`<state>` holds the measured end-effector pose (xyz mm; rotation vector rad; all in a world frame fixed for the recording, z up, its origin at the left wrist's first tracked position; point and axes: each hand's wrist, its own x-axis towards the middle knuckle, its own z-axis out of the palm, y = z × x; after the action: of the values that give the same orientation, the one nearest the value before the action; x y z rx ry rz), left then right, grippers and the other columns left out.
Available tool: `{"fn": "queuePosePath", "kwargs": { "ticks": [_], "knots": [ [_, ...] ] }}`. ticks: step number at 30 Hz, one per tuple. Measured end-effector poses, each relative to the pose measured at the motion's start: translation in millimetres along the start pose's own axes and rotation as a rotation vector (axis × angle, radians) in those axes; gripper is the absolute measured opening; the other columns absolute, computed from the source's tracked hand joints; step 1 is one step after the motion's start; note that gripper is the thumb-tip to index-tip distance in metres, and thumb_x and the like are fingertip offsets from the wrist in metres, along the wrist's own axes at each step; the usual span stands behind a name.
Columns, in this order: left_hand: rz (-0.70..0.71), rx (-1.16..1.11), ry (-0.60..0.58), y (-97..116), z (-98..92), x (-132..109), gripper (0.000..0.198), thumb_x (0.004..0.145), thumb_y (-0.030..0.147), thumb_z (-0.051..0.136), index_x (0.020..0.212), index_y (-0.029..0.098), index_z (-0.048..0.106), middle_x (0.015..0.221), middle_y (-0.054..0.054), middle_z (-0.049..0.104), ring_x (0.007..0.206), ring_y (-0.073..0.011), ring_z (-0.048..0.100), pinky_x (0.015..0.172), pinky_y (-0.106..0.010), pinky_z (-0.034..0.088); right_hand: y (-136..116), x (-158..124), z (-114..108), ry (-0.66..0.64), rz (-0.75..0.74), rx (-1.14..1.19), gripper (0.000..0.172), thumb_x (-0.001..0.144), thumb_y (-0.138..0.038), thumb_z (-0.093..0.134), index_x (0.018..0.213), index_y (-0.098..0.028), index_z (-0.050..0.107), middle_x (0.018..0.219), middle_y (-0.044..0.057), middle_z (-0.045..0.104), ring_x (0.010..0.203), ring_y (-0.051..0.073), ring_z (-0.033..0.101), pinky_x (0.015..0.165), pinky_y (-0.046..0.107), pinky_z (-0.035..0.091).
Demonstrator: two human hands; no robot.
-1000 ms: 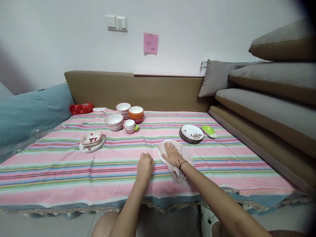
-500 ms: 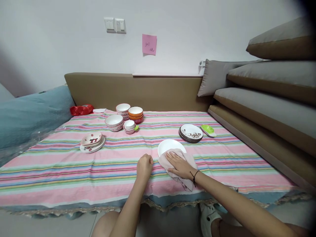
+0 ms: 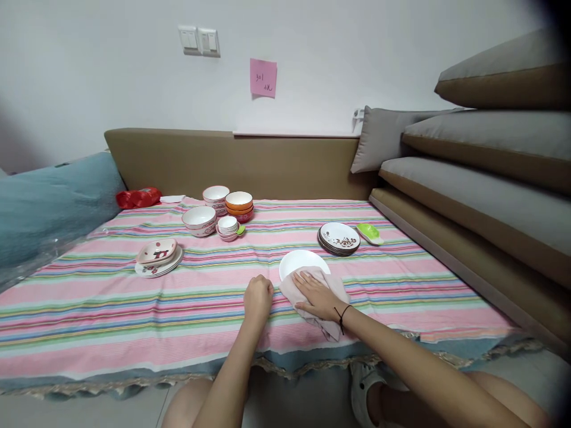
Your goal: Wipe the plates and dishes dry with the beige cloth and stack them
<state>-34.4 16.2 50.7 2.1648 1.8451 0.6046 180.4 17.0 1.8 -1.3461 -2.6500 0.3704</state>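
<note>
A white plate [image 3: 300, 259] lies on the striped tablecloth in front of me, its near part covered by a pale pink cleaning cloth [image 3: 329, 330]. My right hand [image 3: 316, 294] is spread flat on that cloth, pressing it against the plate, with a dark cord at the wrist. To the left of the plate my left hand [image 3: 257, 297] rests on the tablecloth in a loose fist, apart from the plate; I see nothing in it. Just behind the plate, to the right, stands a stack of brown-rimmed plates [image 3: 339, 236] with a floral pattern.
A green dish [image 3: 369, 232] lies right of the stack. Patterned dishes [image 3: 157, 252] are piled at left; white-and-red bowls [image 3: 199, 219], orange bowls [image 3: 239, 202] and small nested dishes [image 3: 228, 224] stand farther back. Stacked cushions [image 3: 473, 190] border the right side, a blue cushion [image 3: 53, 202] the left.
The whole view has shifted slightly, so things appear a little farther left. My right hand stays flat on the cloth over the plate, and my left hand stays in a fist.
</note>
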Motion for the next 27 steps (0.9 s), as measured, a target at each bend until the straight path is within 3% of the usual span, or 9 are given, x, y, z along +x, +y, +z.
{"fn": "queuePosePath", "kwargs": {
  "ticks": [7, 17, 23, 27],
  "knots": [
    [-0.015, 0.02, -0.041, 4, -2.9, 2, 0.027, 0.079, 0.003, 0.045, 0.057, 0.017, 0.055, 0.073, -0.007, 0.057, 0.085, -0.02, 0.049, 0.065, -0.027, 0.032, 1, 21, 5, 0.019, 0.056, -0.01, 0.088, 0.089, -0.064, 0.034, 0.149, -0.002, 0.015, 0.156, 0.017, 0.006, 0.144, 0.033, 0.001, 0.117, 0.046, 0.006],
    [0.009, -0.04, -0.057, 4, -10.2, 3, 0.028, 0.084, 0.01, 0.042, 0.066, 0.02, 0.061, 0.083, -0.004, 0.065, 0.089, -0.0188, 0.053, 0.071, -0.026, 0.034, 14, 66, 17, 0.021, 0.179, -0.018, 0.102, 0.08, -0.078, 0.031, 0.151, -0.007, 0.011, 0.157, 0.015, 0.005, 0.144, 0.033, -0.001, 0.116, 0.048, 0.005],
    [-0.13, -0.088, -0.023, 0, -9.2, -4, 0.029, 0.088, 0.017, 0.037, 0.07, 0.019, 0.06, 0.073, -0.005, 0.064, 0.073, -0.0195, 0.057, 0.059, -0.027, 0.029, 19, 85, 21, 0.104, 0.397, -0.042, 0.101, 0.081, -0.079, 0.019, 0.151, -0.007, 0.007, 0.157, 0.017, 0.001, 0.143, 0.035, -0.005, 0.114, 0.055, 0.003],
    [-0.18, -0.144, -0.011, -2, -0.3, -10, 0.041, 0.094, 0.028, 0.03, 0.067, 0.019, 0.058, 0.068, -0.006, 0.063, 0.066, -0.0196, 0.057, 0.058, -0.028, 0.029, 32, 74, 14, 0.111, 0.455, -0.043, 0.102, 0.081, -0.079, 0.023, 0.15, -0.004, 0.011, 0.156, 0.02, 0.004, 0.143, 0.037, -0.002, 0.114, 0.056, 0.005]
  ]
}}
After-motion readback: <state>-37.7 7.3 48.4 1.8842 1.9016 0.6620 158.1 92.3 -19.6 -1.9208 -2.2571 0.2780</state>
